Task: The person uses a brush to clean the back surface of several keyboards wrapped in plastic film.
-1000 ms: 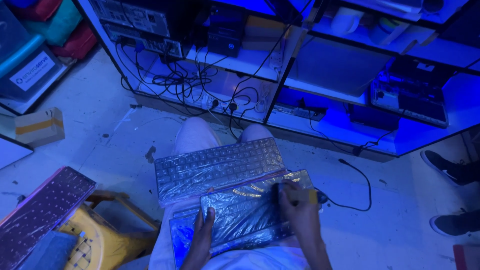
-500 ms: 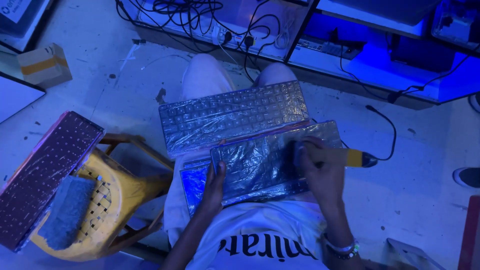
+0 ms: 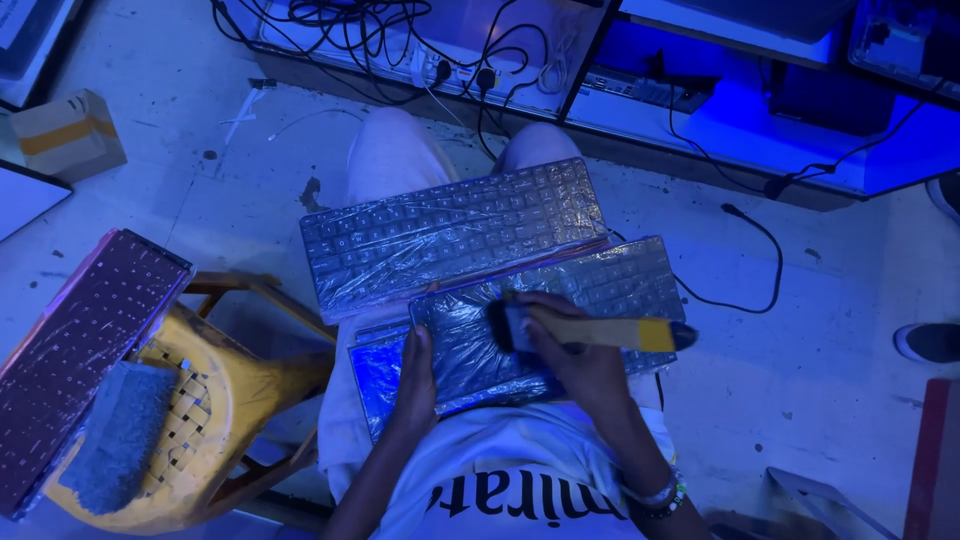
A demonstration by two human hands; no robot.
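Fingers (image 3: 560, 335) of the right hand (image 3: 585, 365) are wrapped around a brush (image 3: 590, 330) with a yellowish handle, its dark bristle end pressed onto the nearer keyboard (image 3: 545, 325) on the lap. Blue light and shiny plastic wrap make the keys hard to read, and the hand hides part of the handle. Flat and open, the left hand (image 3: 415, 375) presses on that keyboard's left end, gripping nothing. A second wrapped keyboard (image 3: 450, 235) lies farther out over the knees, overlapping the first. Beside the person, a yellow chair (image 3: 230, 400) carries another keyboard (image 3: 85, 345) and a cloth (image 3: 120, 435).
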